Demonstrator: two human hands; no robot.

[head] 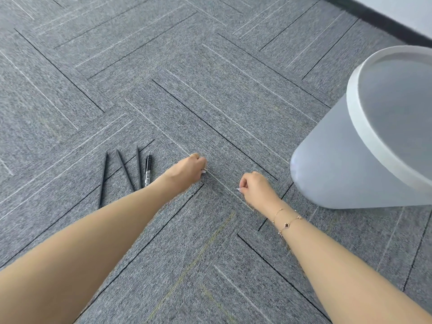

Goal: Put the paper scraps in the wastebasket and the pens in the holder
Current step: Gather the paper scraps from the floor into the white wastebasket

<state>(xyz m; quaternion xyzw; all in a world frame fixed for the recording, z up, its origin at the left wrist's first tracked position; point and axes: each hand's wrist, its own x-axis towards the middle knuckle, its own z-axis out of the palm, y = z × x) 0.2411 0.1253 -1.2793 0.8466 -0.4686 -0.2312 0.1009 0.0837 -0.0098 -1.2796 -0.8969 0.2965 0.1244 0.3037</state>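
Note:
Several pens lie side by side on the grey carpet at lower left: three slim black ones [125, 170] and a black click pen [147, 169] with a clear tip. My left hand [188, 170] hovers just right of them, fingers curled in, with nothing visible in it. My right hand [256, 189], also curled into a fist, is a short way to the right, near the base of the pale wastebasket [327, 164]. I can see no paper scraps and no pen holder.
The wastebasket stands upright at the right edge, and its white rim [357, 127] is open toward me. A white wall with a black skirting board [383, 17] runs across the top right corner. Grey patterned carpet [163, 66] fills the rest of the view.

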